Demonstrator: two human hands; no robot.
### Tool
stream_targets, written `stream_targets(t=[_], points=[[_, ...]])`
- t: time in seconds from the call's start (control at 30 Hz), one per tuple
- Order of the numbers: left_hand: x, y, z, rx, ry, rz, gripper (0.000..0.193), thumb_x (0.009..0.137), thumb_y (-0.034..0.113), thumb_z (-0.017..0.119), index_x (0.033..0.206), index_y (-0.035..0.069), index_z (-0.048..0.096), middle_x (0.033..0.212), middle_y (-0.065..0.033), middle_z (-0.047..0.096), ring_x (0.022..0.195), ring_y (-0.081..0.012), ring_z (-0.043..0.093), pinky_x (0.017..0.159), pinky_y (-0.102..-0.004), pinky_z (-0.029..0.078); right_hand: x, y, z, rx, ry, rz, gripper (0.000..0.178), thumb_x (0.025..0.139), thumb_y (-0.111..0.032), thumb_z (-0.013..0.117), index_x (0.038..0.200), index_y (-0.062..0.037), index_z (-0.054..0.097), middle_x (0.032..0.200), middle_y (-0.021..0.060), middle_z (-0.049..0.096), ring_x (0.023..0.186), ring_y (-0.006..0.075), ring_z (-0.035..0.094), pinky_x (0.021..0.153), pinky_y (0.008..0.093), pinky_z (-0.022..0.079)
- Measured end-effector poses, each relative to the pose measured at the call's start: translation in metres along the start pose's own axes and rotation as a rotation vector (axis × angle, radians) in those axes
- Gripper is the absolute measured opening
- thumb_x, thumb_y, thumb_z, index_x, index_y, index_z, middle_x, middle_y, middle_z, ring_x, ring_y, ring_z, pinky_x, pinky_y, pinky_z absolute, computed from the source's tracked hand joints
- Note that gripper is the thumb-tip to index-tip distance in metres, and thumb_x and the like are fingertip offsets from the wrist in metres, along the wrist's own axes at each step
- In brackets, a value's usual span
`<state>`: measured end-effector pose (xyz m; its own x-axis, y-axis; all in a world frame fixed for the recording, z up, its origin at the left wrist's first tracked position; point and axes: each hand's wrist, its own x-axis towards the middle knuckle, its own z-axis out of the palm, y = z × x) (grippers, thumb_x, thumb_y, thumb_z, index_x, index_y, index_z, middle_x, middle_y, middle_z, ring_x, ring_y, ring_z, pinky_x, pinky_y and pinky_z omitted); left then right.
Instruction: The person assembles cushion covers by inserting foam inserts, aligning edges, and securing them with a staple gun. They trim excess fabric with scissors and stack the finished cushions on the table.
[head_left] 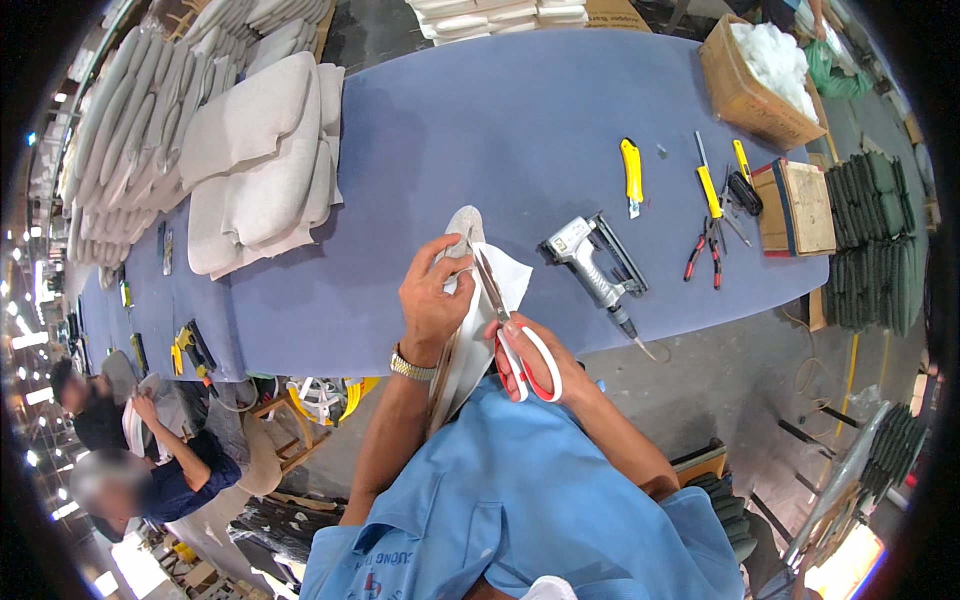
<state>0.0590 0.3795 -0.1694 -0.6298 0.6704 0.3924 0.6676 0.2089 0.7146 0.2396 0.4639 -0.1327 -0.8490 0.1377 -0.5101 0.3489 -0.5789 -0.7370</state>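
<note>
At the far right end of the long blue table stands an open cardboard box filled with white fluffy stuffing; just in front of it lies a flat wooden box, closed, so its contents cannot be seen. Near the table's front edge the left hand has its fingers closed on a piece of pale fabric, holding it up over the edge. The right hand has its fingers through the red-and-white handles of a pair of scissors, whose blades lie across the fabric, slightly parted. Beside them on the table rest a staple gun, a yellow knife and red pliers. Beige cushions are stacked at the left end. Dark green pads stand in rows on the concrete floor to the right, and two other people sit low at the left.
</note>
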Motion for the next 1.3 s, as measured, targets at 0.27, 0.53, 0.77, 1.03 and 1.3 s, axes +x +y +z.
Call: stream_targets(t=[0.27,0.53,0.77,1.03,1.3], points=[[-0.002,-0.011,-0.001,-0.148,0.069,-0.016,0.020,0.078,-0.010,0.065,0.092,0.003,0.072,0.115,-0.0135,0.073,0.105,-0.0303,0.071,0.092,-0.0369,0.057,0.002,-0.014,0.005,-0.230,0.089,0.064,0.059,0.108,-0.055,0.038,0.117,-0.0003,0.058,0.071,0.0042,0.053,0.052,0.0126,0.056,0.046,0.0285,0.051],[-0.001,-0.008,0.000,-0.019,0.092,0.162,0.021,0.073,-0.011,0.069,0.087,0.004,0.071,0.103,-0.0104,0.073,0.104,-0.0296,0.070,0.089,-0.0384,0.056,0.004,-0.014,0.011,-0.236,0.089,0.077,0.058,0.108,-0.054,0.038,0.114,-0.0005,0.058,0.069,0.0048,0.053,0.050,0.0136,0.056,0.044,0.0291,0.048],[0.002,-0.005,-0.002,0.019,0.046,0.249,0.021,0.070,-0.011,0.069,0.084,0.006,0.070,0.098,-0.0076,0.073,0.103,-0.0295,0.070,0.088,-0.0385,0.056,0.008,-0.018,0.010,-0.127,0.093,0.075,0.055,0.103,-0.061,0.048,0.099,-0.0066,0.056,0.070,0.0019,0.052,0.050,0.0104,0.055,0.043,0.0266,0.049],[0.002,-0.003,0.000,0.028,0.018,0.213,0.022,0.070,-0.010,0.070,0.085,0.006,0.071,0.095,-0.0081,0.072,0.102,-0.0304,0.070,0.087,-0.0385,0.057,0.024,-0.005,0.013,0.064,0.079,0.053,0.054,0.108,-0.054,0.041,0.109,-0.0019,0.055,0.063,0.0040,0.052,0.041,0.0160,0.052,0.038,0.0296,0.044],[0.000,-0.009,0.004,-0.045,0.040,0.169,0.022,0.073,-0.012,0.069,0.087,0.004,0.070,0.098,-0.0095,0.073,0.102,-0.0306,0.071,0.087,-0.0379,0.058,0.024,-0.001,0.020,0.021,0.123,-0.008,0.052,0.107,-0.052,0.046,0.102,-0.0017,0.055,0.061,0.0039,0.051,0.040,0.0159,0.050,0.037,0.0301,0.043]])
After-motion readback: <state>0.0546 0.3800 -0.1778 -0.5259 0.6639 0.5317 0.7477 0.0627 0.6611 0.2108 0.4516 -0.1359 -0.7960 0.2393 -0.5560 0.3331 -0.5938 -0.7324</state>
